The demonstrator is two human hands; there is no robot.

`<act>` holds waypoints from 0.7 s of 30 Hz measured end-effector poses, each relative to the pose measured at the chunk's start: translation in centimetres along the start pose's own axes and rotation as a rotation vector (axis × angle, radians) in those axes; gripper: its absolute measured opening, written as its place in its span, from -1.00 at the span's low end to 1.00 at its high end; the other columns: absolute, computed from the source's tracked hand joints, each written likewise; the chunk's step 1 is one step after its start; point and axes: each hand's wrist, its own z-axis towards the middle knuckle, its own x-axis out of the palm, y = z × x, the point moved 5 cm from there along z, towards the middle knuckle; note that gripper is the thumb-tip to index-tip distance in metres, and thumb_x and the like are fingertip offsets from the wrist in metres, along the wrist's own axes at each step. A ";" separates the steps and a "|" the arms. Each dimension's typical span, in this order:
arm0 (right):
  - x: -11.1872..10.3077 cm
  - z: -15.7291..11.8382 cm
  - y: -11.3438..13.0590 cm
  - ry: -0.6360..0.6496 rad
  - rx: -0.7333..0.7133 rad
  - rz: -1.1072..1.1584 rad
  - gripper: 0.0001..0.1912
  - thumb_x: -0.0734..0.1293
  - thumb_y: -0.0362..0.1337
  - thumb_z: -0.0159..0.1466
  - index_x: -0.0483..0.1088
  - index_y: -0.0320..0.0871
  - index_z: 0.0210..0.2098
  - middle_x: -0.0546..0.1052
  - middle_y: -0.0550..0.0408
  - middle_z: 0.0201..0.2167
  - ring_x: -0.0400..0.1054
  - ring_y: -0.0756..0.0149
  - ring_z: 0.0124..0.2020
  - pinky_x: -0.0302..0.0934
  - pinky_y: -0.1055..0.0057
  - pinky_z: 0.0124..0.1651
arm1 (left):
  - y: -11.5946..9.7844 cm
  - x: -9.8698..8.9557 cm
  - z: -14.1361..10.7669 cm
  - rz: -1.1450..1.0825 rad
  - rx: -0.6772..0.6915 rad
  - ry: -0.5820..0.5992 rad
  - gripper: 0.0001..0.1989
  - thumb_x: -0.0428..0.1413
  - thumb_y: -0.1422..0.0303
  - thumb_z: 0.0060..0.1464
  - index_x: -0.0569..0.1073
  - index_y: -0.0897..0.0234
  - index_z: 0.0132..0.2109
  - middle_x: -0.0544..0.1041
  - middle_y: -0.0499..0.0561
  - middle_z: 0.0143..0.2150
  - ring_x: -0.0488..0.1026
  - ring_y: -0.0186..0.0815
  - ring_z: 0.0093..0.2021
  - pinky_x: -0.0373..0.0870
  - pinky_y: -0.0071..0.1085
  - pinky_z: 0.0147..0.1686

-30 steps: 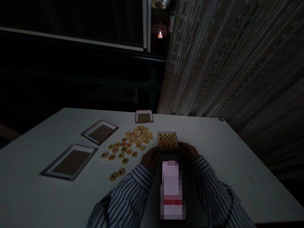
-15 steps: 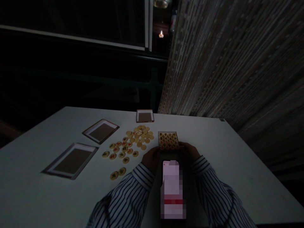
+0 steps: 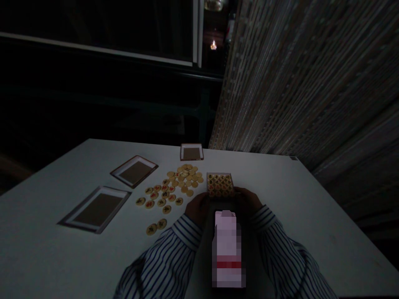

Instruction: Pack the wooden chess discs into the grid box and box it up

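Observation:
A small square box (image 3: 220,195) holds rows of round wooden pieces with black and red characters. My left hand (image 3: 198,206) grips its near left corner, and my right hand (image 3: 248,200) grips the near right corner, fingers closed on the edge. Left of the box lies a heap of round pieces (image 3: 188,174), mostly blank side up. Nearer to me are several pieces with characters showing (image 3: 161,202). Two pieces (image 3: 156,226) sit apart, close to my left sleeve.
Three shallow trays or lids lie on the white table (image 3: 40,199): one at the back (image 3: 191,153), one at the left (image 3: 134,171), one nearer (image 3: 97,209). A lit phone (image 3: 227,245) is between my forearms. A string curtain (image 3: 280,83) hangs behind.
The view has shifted slightly, so the trays and loose pieces appear a little further right. Both hands keep hold of the box, which has barely moved.

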 end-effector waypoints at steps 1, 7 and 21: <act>0.0 -0.1 -0.1 -0.014 -0.002 0.001 -0.60 0.18 -0.37 0.12 0.36 -0.20 -0.05 0.48 -0.02 -0.12 0.37 0.25 -0.12 0.26 0.28 -0.05 | 0.0 0.0 0.0 0.008 0.001 0.001 -0.68 -0.05 0.34 0.04 0.41 0.32 -0.06 0.52 0.09 -0.12 0.44 -0.25 -0.10 0.40 -0.32 -0.10; -0.1 -0.4 0.0 -0.036 0.002 0.021 -0.61 0.15 -0.32 0.14 0.36 -0.19 -0.05 0.49 -0.01 -0.13 0.39 0.26 -0.16 0.28 0.29 -0.09 | 0.2 0.2 0.0 0.002 0.019 -0.023 -0.69 -0.04 0.34 0.04 0.41 0.26 -0.06 0.52 0.05 -0.13 0.44 -0.25 -0.09 0.39 -0.29 -0.09; -0.7 -0.6 0.3 -0.105 -0.021 0.014 -0.65 0.16 -0.26 0.14 0.37 -0.20 -0.11 0.51 -0.03 -0.19 0.41 0.27 -0.25 0.31 0.30 -0.16 | -0.1 0.0 0.0 -0.004 0.088 -0.073 -0.73 -0.06 0.35 0.06 0.42 0.27 -0.12 0.50 0.06 -0.12 0.43 -0.27 -0.10 0.39 -0.31 -0.10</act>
